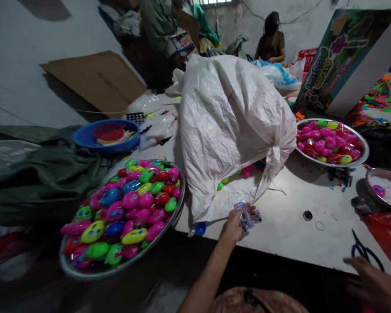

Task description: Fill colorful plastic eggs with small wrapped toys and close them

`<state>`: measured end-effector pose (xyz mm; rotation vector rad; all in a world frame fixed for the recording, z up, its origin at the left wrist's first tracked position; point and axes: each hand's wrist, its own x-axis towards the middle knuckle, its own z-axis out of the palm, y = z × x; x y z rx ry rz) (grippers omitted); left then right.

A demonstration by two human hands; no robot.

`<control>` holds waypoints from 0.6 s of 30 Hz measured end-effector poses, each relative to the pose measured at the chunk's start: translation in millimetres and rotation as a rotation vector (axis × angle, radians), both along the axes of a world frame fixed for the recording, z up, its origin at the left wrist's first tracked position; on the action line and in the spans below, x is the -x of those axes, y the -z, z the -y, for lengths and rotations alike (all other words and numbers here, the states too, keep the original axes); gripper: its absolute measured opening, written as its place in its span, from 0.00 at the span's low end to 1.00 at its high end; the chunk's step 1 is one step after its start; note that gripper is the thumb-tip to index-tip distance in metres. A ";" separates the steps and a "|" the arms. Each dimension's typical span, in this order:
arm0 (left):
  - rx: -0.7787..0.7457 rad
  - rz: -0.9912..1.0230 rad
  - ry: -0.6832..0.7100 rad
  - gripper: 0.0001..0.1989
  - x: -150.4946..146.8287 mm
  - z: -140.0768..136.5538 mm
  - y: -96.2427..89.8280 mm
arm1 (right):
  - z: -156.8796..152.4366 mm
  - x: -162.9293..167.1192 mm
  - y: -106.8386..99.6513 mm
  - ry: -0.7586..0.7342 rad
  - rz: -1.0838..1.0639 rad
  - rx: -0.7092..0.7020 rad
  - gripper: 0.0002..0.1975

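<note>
My left hand [233, 225] is closed around several small printed plastic packets [248, 218] at the table's front edge. Just beyond it stands a big white woven sack [228, 117], knotted at its right side, with bright coloured pieces showing through its gap. A small blue cap-like piece [200, 228] lies left of that hand, by the sack's lower corner. At the lower right, my right hand [376, 282] is blurred, with its fingers apart and nothing visible in them. Closest to it are dark-handled scissors [366, 252], lying on the white table [280, 234].
On the left, a large metal basin [179, 208] is heaped with coloured egg-shaped toys. A blue tub [106, 145] stands behind it. Another full metal bowl [366, 150] sits at right, near a printed display box [342, 61]. A black ring [308, 215] lies on the table. One person [270, 43] sits behind.
</note>
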<state>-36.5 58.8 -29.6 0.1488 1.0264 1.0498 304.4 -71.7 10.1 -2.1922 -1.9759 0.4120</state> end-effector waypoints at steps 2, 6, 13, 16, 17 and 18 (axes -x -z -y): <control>-0.023 -0.104 -0.042 0.15 5.1 -4.5 -1.1 | -50.7 32.1 -5.2 -0.137 -0.098 -0.006 0.19; -0.062 -0.315 -0.093 0.17 9.7 -5.6 -4.2 | -197.1 159.8 -12.4 -0.217 -0.192 -0.001 0.14; -0.108 -0.408 -0.158 0.15 26.4 1.9 2.1 | -281.2 255.4 8.9 -0.139 -0.128 0.023 0.16; -0.102 -0.353 -0.168 0.15 24.8 1.2 5.1 | -265.7 241.9 19.3 -0.189 -0.147 0.049 0.16; -0.097 -0.350 -0.165 0.15 22.6 0.5 5.5 | -261.3 238.0 20.3 -0.208 -0.162 0.054 0.15; -0.091 -0.356 -0.165 0.15 19.9 -0.1 5.6 | -257.8 235.3 20.0 -0.223 -0.182 0.055 0.15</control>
